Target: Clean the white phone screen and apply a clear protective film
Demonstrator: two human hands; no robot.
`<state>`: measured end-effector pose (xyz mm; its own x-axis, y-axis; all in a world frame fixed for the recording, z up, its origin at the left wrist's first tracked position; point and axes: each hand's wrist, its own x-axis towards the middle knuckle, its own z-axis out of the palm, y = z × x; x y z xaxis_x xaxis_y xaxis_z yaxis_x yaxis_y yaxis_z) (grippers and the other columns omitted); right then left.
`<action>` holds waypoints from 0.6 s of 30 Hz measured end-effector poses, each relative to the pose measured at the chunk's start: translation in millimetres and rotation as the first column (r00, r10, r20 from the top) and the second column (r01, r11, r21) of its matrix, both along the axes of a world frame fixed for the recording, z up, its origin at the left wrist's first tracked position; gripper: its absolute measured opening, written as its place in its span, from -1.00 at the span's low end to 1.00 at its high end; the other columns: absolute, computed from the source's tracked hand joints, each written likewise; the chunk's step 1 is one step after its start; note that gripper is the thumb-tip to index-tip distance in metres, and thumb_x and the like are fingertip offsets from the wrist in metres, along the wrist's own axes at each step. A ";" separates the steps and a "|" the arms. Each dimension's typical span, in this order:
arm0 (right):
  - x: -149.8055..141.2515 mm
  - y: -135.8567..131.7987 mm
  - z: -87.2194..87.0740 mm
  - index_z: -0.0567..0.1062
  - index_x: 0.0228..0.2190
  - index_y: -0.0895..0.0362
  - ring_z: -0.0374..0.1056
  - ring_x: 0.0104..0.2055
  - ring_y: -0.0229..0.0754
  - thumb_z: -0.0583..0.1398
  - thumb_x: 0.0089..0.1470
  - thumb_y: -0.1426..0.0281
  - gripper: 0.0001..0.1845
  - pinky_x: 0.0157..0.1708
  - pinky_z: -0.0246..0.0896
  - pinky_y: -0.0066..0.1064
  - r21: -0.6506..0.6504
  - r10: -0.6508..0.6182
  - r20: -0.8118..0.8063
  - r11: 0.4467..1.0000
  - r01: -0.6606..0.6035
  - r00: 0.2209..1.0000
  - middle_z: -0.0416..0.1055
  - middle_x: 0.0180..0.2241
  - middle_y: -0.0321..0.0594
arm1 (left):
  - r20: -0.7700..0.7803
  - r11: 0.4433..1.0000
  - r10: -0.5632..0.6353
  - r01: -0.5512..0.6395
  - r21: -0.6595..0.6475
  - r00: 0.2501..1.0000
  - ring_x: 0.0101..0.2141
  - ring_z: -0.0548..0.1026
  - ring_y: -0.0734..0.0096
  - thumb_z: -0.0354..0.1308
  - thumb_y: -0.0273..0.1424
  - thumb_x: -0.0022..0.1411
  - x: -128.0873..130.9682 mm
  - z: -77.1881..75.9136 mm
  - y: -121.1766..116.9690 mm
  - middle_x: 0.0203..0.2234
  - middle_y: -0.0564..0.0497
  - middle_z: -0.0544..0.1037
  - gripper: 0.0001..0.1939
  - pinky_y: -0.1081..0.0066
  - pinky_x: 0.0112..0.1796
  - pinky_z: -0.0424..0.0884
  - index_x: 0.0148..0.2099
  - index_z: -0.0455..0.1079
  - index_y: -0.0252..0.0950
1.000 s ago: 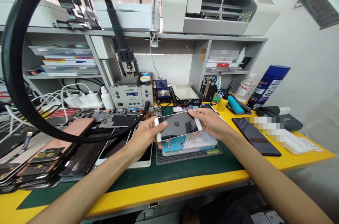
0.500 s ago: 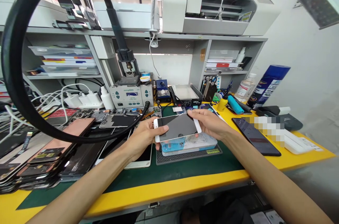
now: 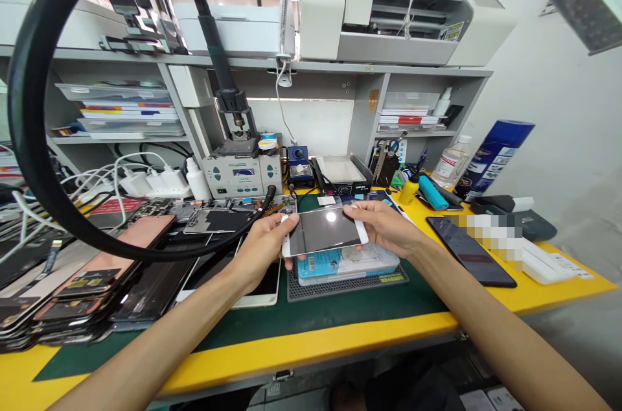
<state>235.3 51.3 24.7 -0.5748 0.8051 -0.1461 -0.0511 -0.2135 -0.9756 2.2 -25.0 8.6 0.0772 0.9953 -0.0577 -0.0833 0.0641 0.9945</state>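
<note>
Between both hands a white smartphone (image 3: 324,233) is held sideways, its dark screen up and a bright light spot reflected on it. My left hand (image 3: 265,244) is closed on the phone's left end, thumb on the white bezel. At the other end my right hand (image 3: 381,226) grips it, thumb along the upper right corner. Beneath the phone lie a blue-and-clear plastic box (image 3: 354,266) and a grey perforated mat (image 3: 335,291). Left of them, partly under my left wrist, is a white-framed tablet (image 3: 260,291).
Stacked phone parts (image 3: 92,275) cover the left side. A thick black hose (image 3: 29,106) loops in front, from a hot-air station (image 3: 240,176). On the right lie a dark phone (image 3: 469,249), a blue spray can (image 3: 493,158) and a yellow bottle (image 3: 409,190).
The phone has tilted slightly, and a light reflection now shows on its screen. My left thumb has shifted up from the screen to the phone's upper left edge.
</note>
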 end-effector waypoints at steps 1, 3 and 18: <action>1.4 0.3 -0.5 0.49 -0.36 0.20 0.34 -0.51 -0.28 0.37 0.03 0.23 -0.71 -0.57 0.43 -0.41 -0.001 0.039 -0.013 0.999 -0.040 0.999 0.46 -0.46 -0.24 | -0.008 0.999 0.032 -0.032 0.006 0.999 -0.60 0.45 0.44 0.11 -0.05 0.28 -0.4 -1.3 0.5 -0.59 -0.02 0.51 -0.61 0.53 -0.67 0.32 -0.28 0.32 -0.32; 3.6 0.1 -0.2 0.46 -0.38 0.20 0.36 -0.49 -0.28 0.40 -0.01 0.30 -0.72 -0.53 0.45 -0.40 -0.003 0.102 -0.036 0.995 -0.103 0.994 0.45 -0.43 -0.24 | -0.021 0.997 0.078 -0.078 0.009 0.997 -0.61 0.47 0.40 0.12 -0.03 0.26 -0.5 -2.7 0.8 -0.59 0.00 0.50 -0.60 0.52 -0.69 0.30 -0.28 0.33 -0.31; -0.8 7.3 -4.4 0.43 -0.47 0.16 0.21 -0.63 -0.31 0.37 -0.04 0.07 -0.58 -0.72 0.39 -0.41 0.034 -0.072 0.011 0.997 0.072 0.997 0.30 -0.60 -0.35 | 0.055 0.998 -0.068 0.068 0.008 0.996 -0.57 0.30 0.59 0.31 -0.28 0.18 1.0 5.2 -7.1 -0.38 0.06 0.45 -0.59 0.54 -0.62 0.32 0.03 0.33 -0.24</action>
<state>234.5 58.7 20.2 -0.5136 0.8490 -0.1244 -0.0537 -0.1765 -0.9828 3.3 -32.1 13.8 0.1473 0.9880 -0.0457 -0.1339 0.0657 0.9888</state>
